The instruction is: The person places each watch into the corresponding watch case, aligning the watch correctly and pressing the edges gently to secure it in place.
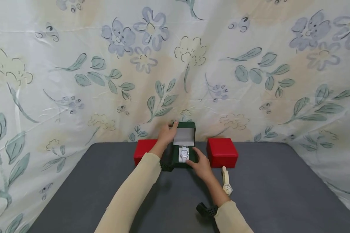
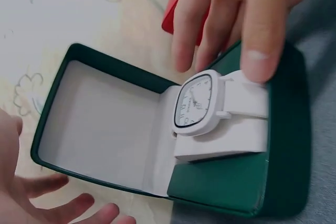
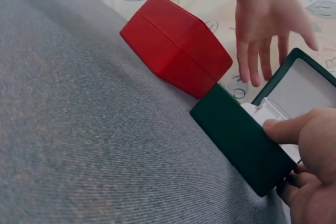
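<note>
A green watch box (image 1: pixel 176 161) stands with its lid raised, the pale lining (image 2: pixel 105 124) showing. Inside, a white square-faced watch (image 2: pixel 197 103) sits round a white cushion (image 2: pixel 220 142). My right hand (image 1: pixel 202 165) grips the box's right side; its thumb (image 3: pixel 286 129) lies on the strap end at the front rim, and the other fingers are at the outer side. Beside the lid's left edge is my left hand (image 1: pixel 167 135), its fingers extended and spread in the right wrist view.
Two red boxes flank the green one: a left red box (image 1: pixel 141 149), partly behind the left arm, and a right red box (image 1: pixel 222 153). A cream-strapped watch (image 1: pixel 226 181) lies right of the right forearm on the grey table (image 1: pixel 265 194). Floral cloth (image 1: pixel 192 81) hangs behind.
</note>
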{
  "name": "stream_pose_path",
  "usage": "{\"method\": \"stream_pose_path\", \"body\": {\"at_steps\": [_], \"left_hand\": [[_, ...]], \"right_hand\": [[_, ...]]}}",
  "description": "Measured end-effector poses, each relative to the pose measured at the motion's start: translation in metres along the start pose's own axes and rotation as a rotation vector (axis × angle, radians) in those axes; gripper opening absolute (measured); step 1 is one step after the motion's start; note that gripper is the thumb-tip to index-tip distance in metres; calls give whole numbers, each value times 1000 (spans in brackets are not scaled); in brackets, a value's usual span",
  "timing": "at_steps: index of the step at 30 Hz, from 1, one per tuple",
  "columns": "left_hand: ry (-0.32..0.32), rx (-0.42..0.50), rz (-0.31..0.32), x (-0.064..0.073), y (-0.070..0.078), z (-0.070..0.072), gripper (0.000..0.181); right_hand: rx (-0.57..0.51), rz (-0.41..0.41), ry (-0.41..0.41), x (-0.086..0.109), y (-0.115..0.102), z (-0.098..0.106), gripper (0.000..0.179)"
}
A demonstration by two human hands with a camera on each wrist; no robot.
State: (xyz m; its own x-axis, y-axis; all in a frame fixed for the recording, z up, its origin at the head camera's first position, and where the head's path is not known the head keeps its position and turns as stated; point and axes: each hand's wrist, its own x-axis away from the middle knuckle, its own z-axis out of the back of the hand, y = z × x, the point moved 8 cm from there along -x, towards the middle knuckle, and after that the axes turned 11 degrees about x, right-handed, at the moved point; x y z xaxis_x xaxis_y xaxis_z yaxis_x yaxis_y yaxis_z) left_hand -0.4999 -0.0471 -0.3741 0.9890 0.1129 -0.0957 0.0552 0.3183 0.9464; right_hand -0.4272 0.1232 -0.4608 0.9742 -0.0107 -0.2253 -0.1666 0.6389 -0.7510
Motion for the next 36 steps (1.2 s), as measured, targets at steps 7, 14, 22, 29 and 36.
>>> {"method": "stream_pose_path", "body": {"at_steps": [7,14,22,29,36], "left_hand": [[-51,23,113,-5,-18,-1,71],[-150,212,261,9,-33,-12,87],[-220,250,261,27,-41,-23,93],[-259,250,221,37,-48,-24,95],[-298,300,162,43,-56,-22,84]], "right_hand": [[-23,-9,-28,3,-7,-10,74],[-73,8,-21,0,-8,-5,78],[-439,-114,-160,-2,3,-2,81],[-568,-138,-192,-3,1,3,68],[-639,-130,-165,-1,-3,4,68]]}}
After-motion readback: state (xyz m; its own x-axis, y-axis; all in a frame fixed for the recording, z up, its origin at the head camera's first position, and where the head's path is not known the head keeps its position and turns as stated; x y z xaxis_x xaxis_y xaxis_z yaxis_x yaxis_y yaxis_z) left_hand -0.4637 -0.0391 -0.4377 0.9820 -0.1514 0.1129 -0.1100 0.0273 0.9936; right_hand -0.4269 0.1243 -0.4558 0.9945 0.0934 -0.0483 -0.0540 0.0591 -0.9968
